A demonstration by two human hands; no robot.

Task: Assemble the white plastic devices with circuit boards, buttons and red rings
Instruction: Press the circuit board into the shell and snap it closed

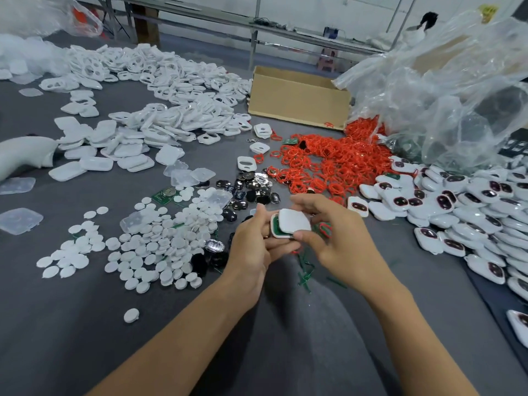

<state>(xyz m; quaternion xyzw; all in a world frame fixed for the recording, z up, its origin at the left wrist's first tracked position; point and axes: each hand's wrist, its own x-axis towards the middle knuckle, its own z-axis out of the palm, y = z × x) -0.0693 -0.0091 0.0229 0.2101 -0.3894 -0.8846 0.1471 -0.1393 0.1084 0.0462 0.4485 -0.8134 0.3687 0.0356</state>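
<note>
Your left hand (251, 247) grips the shell (283, 236) holding a green board (276, 227); your right hand (340, 238) pinches the cover (294, 222), fingers curled, askew on top.

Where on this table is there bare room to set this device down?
Bare cloth lies near-left, below the white discs, and between the right hand and the finished devices. Red rings crowd the middle.

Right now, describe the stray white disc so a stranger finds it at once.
Start at the heap of white discs beside the left hand. Look nearer the camera, on bare grey table. One disc lies there alone, touching no other.
</note>
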